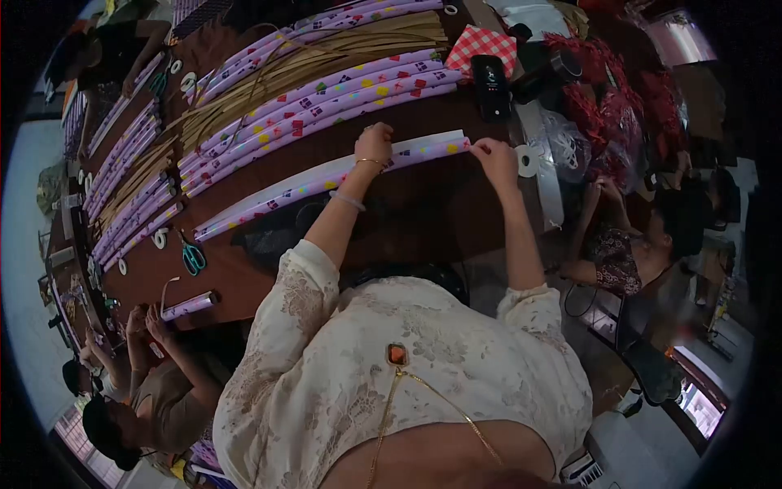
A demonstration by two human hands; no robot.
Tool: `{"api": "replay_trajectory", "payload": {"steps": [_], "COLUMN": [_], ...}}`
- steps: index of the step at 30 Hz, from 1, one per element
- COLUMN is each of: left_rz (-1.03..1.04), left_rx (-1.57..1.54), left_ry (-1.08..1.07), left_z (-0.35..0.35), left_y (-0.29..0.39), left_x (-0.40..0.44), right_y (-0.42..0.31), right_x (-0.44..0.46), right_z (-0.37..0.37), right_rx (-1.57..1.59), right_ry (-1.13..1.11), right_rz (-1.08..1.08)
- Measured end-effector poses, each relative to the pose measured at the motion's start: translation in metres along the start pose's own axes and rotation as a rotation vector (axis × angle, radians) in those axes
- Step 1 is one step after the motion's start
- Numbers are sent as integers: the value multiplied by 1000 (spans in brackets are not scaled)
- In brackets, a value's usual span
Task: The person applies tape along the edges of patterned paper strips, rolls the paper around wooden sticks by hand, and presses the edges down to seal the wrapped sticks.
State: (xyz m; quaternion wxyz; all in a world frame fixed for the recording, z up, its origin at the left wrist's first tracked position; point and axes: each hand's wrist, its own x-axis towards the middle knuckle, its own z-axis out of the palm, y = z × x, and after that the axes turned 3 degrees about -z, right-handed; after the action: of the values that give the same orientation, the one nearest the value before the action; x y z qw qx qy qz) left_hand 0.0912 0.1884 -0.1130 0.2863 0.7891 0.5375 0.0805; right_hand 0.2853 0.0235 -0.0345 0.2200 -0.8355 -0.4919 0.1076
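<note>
A long lilac sheet of patterned wrapping paper (326, 186), partly rolled with a white edge showing, lies across the brown table in front of me. My left hand (374, 143) is closed at its upper edge, right of the middle; what the fingers hold is hidden. At the right end of the roll, my right hand (489, 153) pinches the paper's corner between thumb and fingers. Beyond the sheet lie several finished lilac rolls (326, 106).
Brown paper strips (358, 61) lie among the rolls. A black phone (490, 88) rests near a red checked cloth (481, 50). Tape (528, 161) is right of my right hand, teal scissors (193, 259) at left. Co-workers sit at left (171, 379) and right (627, 253).
</note>
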Motion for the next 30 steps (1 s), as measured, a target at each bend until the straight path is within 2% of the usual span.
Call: {"api": "replay_trajectory", "payload": {"steps": [2, 6, 8, 10, 12, 16, 20, 23, 27, 28, 30], "left_rz": [223, 203, 265, 30, -120, -327, -372, -457, -516, -518, -497], "left_rx": [-291, -288, -169, -205, -163, -254, -249, -330, -334, -305, -268], "left_ry": [114, 265, 414, 446, 488, 628, 668, 671, 793, 827, 832], "left_z": [-19, -94, -122, -147, -163, -178, -184, -190, -202, -204, -216], "left_y": [-16, -41, -69, -89, -119, -161, -213, -233, -280, -286, -303], "left_x": [-9, -61, -90, -132, -168, -223, -240, -236, -213, -203, -185], "right_y": [-9, -36, -51, -65, -83, -129, -166, -192, -221, -229, -250], "right_x": [-28, -64, -75, -76, -74, -67, -57, -39, -5, -1, 3], "right_z": [9, 26, 35, 37, 51, 69, 82, 94, 125, 124, 126], "right_rx": [118, 174, 273, 295, 392, 306, 266, 205, 96, 103, 24], "right_ry": [116, 30, 27, 24, -50, -1, -29, -111, -334, -334, -556], "right_rz": [-136, -209, -275, -335, -412, -619, -752, -748, -839, -852, -748]}}
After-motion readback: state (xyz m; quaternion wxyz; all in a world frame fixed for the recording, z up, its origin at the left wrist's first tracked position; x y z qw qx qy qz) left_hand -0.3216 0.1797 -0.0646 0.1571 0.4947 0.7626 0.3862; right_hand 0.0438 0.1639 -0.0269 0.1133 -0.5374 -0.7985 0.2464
